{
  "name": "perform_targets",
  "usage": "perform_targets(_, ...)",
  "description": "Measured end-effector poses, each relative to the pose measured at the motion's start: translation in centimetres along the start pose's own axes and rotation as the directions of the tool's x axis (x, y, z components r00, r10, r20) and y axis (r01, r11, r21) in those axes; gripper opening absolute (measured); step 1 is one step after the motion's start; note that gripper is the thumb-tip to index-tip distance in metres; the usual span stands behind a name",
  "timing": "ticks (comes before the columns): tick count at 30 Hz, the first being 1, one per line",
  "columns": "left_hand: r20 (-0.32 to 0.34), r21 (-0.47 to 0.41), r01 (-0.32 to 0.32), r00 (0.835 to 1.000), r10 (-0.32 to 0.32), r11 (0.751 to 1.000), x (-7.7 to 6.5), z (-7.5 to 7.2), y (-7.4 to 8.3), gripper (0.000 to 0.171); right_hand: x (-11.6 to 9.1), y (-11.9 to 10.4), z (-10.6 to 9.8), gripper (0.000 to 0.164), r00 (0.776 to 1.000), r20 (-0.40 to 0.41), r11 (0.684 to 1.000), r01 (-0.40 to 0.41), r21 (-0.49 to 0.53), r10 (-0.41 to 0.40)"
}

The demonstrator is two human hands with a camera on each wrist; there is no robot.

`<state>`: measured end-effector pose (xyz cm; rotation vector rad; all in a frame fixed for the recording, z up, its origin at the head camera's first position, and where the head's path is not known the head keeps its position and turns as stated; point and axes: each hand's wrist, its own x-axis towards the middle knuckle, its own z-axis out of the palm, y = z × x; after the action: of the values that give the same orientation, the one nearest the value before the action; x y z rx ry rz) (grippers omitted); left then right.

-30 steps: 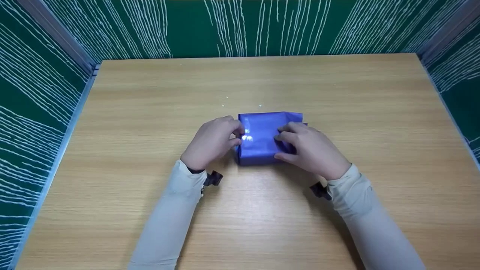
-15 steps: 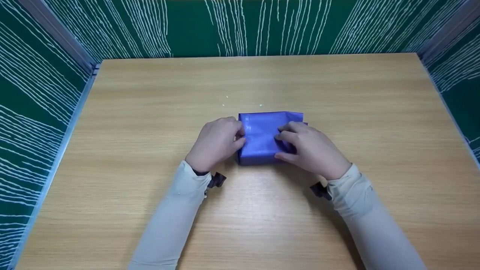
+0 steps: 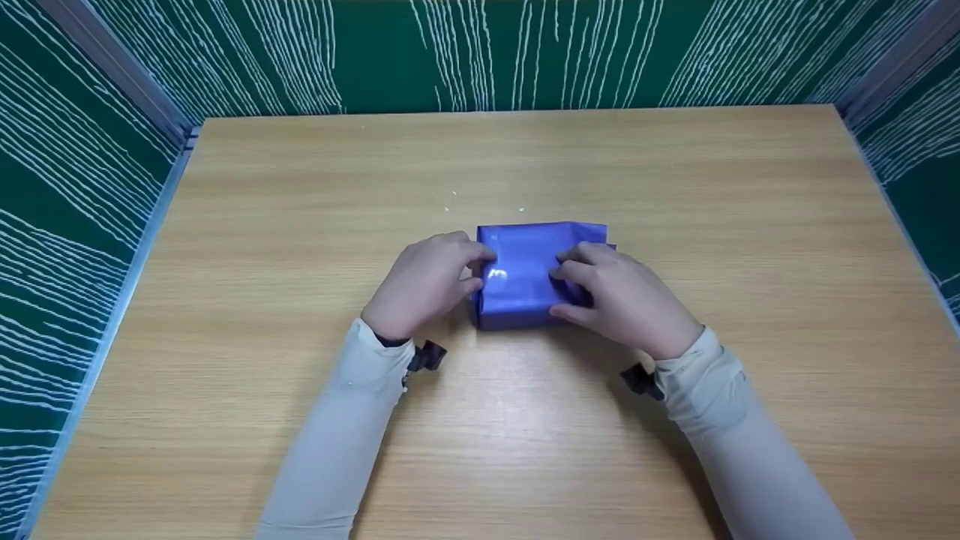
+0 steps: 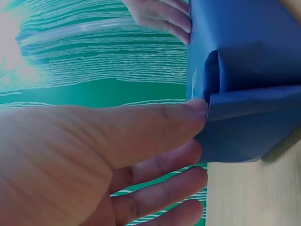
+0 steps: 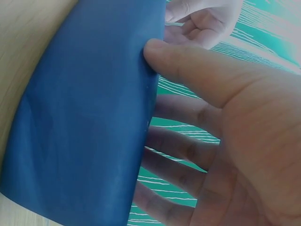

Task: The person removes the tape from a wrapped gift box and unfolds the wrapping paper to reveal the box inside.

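A box wrapped in shiny blue paper (image 3: pixel 517 262) sits on the wooden table between the hands. At its left edge, my left hand (image 3: pixel 431 281) pinches the fold with thumb and index finger. The left wrist view shows the thumb (image 4: pixel 195 110) at a folded paper flap (image 4: pixel 254 101) on the box's end, the other fingers spread below. My right hand (image 3: pixel 619 296) rests on the right part of the top face, fingers slightly bent. In the right wrist view its thumb (image 5: pixel 157 52) presses the near top edge.
Several tiny white scraps (image 3: pixel 454 201) lie on the table (image 3: pixel 300 187) behind the box. Green panels with white streaks (image 3: pixel 375 60) stand along the back and both sides. A small black camera is strapped to each wrist.
My left hand shifts slightly right along the box edge, then back left, its index finger now a little farther onto the top. The right hand and the box stay put.
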<state>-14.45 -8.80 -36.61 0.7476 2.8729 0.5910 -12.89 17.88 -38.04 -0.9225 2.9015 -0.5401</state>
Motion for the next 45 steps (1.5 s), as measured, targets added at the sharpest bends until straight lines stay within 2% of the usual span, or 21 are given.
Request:
perform_targets(4, -0.002, 0.038, -0.027, 1.000, 0.027, 0.999, 0.1, 0.2, 0.2, 0.025, 0.0, 0.0, 0.0, 0.047, 1.000, 0.005, 1.000, -0.003, 0.001, 0.003)
perform_targets(13, -0.034, 0.071, -0.027, 0.999, 0.029, 0.997, 0.3, 0.5, 0.8, 0.017, 0.0, 0.1, 0.0, 0.048, 1.000, -0.002, 1.000, 0.006, -0.005, -0.006)
perform_targets(18, -0.047, 0.089, -0.026, 0.998, 0.031, 0.996, 0.5, 1.0, 1.0, 0.022, 0.0, 0.1, 0.0, 0.048, 1.000, -0.007, 1.000, 0.019, -0.014, -0.019)
perform_targets(28, -0.010, 0.043, -0.026, 1.000, 0.027, 0.999, 0.2, 1.1, 0.8, 0.027, 0.0, 0.0, -0.1, 0.049, 1.000, -0.003, 1.000, 0.020, -0.018, -0.020)
perform_targets(37, 0.003, 0.033, -0.022, 1.000, 0.022, 0.999, 0.3, 1.3, 0.7, 0.023, 0.1, 0.0, 0.0, 0.049, 1.000, 0.007, 1.000, 0.021, -0.018, -0.020)
perform_targets(42, 0.018, -0.002, -0.017, 1.000, 0.017, 1.000, 0.4, 1.5, 0.8, 0.017, 0.0, 0.0, 0.0, 0.049, 1.000, 0.001, 1.000, 0.024, -0.014, -0.024)
perform_targets(45, 0.020, -0.010, -0.013, 1.000, 0.013, 1.000, 0.4, 1.5, 0.7, 0.020, 0.0, 0.0, 0.1, 0.048, 1.000, -0.001, 1.000, 0.025, -0.013, -0.026)
